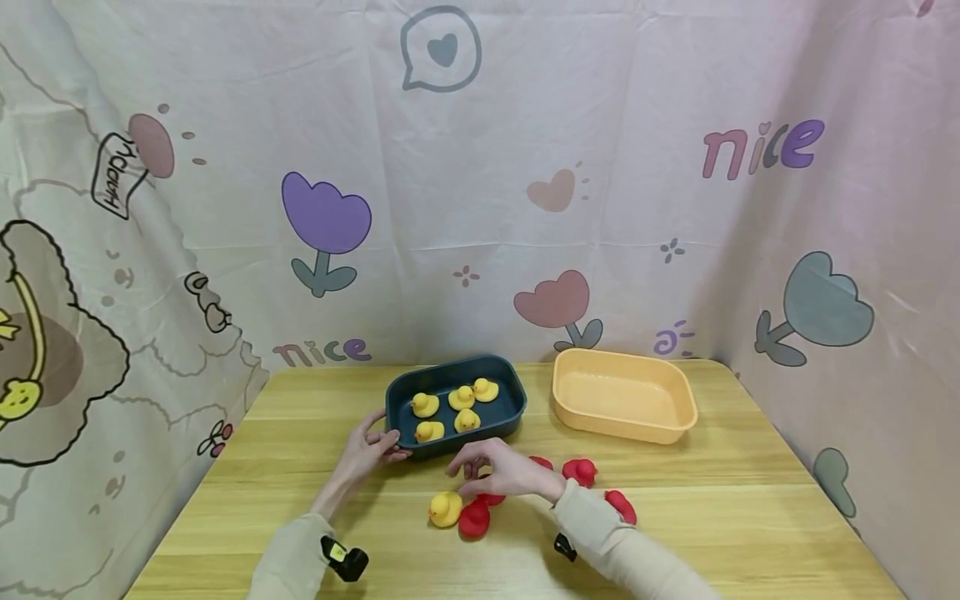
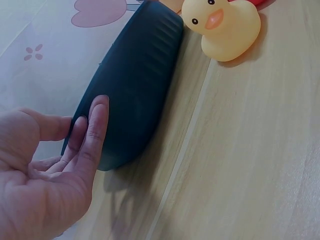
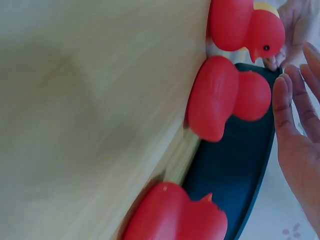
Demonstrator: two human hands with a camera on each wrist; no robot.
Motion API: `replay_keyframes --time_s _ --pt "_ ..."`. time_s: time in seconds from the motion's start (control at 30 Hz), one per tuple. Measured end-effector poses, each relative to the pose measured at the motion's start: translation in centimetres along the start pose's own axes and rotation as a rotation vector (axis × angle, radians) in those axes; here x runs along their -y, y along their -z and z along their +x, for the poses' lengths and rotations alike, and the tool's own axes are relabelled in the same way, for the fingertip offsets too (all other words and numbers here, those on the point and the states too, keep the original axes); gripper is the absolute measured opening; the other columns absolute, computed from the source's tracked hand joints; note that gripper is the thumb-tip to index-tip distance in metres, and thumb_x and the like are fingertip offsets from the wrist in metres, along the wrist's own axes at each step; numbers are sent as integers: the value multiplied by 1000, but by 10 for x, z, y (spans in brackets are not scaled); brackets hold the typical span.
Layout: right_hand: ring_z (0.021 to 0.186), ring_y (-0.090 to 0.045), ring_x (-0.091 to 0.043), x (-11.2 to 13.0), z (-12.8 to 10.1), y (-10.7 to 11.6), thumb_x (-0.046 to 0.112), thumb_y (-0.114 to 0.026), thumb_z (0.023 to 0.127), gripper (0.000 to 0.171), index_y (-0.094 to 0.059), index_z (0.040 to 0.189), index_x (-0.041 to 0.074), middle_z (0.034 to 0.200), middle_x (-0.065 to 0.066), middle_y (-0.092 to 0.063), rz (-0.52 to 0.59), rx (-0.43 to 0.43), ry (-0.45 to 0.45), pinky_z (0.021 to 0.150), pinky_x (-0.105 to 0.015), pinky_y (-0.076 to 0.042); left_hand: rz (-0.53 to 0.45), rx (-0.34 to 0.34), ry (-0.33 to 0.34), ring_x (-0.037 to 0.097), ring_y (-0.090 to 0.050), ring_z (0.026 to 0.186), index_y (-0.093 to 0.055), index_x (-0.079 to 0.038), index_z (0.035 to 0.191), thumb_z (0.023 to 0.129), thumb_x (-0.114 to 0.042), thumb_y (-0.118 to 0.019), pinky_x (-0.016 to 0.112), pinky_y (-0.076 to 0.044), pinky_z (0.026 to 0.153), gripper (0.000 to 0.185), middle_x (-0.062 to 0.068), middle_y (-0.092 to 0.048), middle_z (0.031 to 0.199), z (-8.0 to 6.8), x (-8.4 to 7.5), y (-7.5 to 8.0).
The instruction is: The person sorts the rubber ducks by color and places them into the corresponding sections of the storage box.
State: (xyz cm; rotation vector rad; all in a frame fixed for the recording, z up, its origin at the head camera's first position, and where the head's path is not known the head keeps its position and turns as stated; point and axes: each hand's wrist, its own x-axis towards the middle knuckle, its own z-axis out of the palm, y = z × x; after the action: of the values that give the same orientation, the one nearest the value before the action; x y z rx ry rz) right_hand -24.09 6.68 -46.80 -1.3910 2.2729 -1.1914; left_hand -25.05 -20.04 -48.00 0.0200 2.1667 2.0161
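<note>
Nearest the head camera, two pale sleeves reach up from the bottom edge, each with a small black device at the wrist; the forearms are cut off by the frame. The landmark is a dark blue tray (image 1: 455, 407) on a wooden table (image 1: 750, 500). The left hand (image 1: 369, 450) rests at the tray's near left corner, fingers straight and relaxed, fingertips (image 2: 95, 120) lying flat against the outer wall and gripping nothing. The right hand (image 1: 498, 469) hovers just in front of the tray's near wall, fingers loosely spread and bent downward, holding nothing. It partly hides a red duck (image 1: 489, 498) beneath it; another red duck (image 1: 474, 519) lies just in front of that, touching a yellow duck (image 1: 446, 508). Two more red ducks (image 1: 580, 471) lie right of the hand, and one more peeks out behind it. Five yellow ducks (image 1: 454, 408) sit inside the tray. The right wrist view is blurred and shows only red ducks against the tray wall.

Right of the tray, close beside it, sits an orange tray (image 1: 622, 404). Bare wood stretches left of the blue tray and along the table's front right. A pale cloth backdrop (image 1: 525, 125) printed with tulips, hearts and "nice" encloses the table on three sides.
</note>
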Motion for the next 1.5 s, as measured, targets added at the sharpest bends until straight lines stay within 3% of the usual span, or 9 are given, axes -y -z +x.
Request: replay_keyframes --time_s 0.3,0.53,0.77,1.17,1.37,1.5 --pt "74 -56 -12 2 10 -9 19 -66 79 29 -62 105 7 94 -9 -63 -12 43 25 71 -22 -54 3 4 -6 24 -67 77 -16 -7 141 91 -14 -48 41 -54 81 59 22 -61 92 1 1 1" --pt "74 -56 -19 4 16 -13 21 -67 78 30 -63 105 7 91 -8 -63 -41 95 11 67 -21 -53 -13 -1 -5 22 -67 75 -17 -8 141 91 -13 -49 36 -56 77 59 16 -62 87 2 3 1" --pt "70 -54 -18 8 21 -16 19 -69 77 30 -63 105 8 88 -11 -62 -81 120 20 61 -19 -50 -11 8 -20 21 -67 74 -15 -6 141 92 -12 -48 36 -56 76 60 20 -62 89 2 3 2" --pt "65 -51 -15 6 25 -19 21 -69 77 28 -64 102 10 82 -8 -61 -149 152 60 54 -9 -41 0 -1 11 25 -67 78 -15 -9 142 92 -12 -47 37 -55 78 59 22 -61 94 1 -1 1" --pt "62 -48 -4 2 29 -19 21 -69 76 27 -65 101 11 86 -4 -65 -169 168 60 53 -9 -42 -15 12 29 29 -66 80 -14 -5 141 92 -9 -45 42 -53 82 59 22 -61 92 -6 -12 -2" --pt "64 -51 -7 -1 30 -17 21 -70 76 27 -65 101 12 87 -1 -65 -169 195 59 55 -8 -42 -6 15 25 30 -66 80 -14 -3 141 92 -7 -45 41 -54 81 58 24 -60 93 -13 -22 -6"
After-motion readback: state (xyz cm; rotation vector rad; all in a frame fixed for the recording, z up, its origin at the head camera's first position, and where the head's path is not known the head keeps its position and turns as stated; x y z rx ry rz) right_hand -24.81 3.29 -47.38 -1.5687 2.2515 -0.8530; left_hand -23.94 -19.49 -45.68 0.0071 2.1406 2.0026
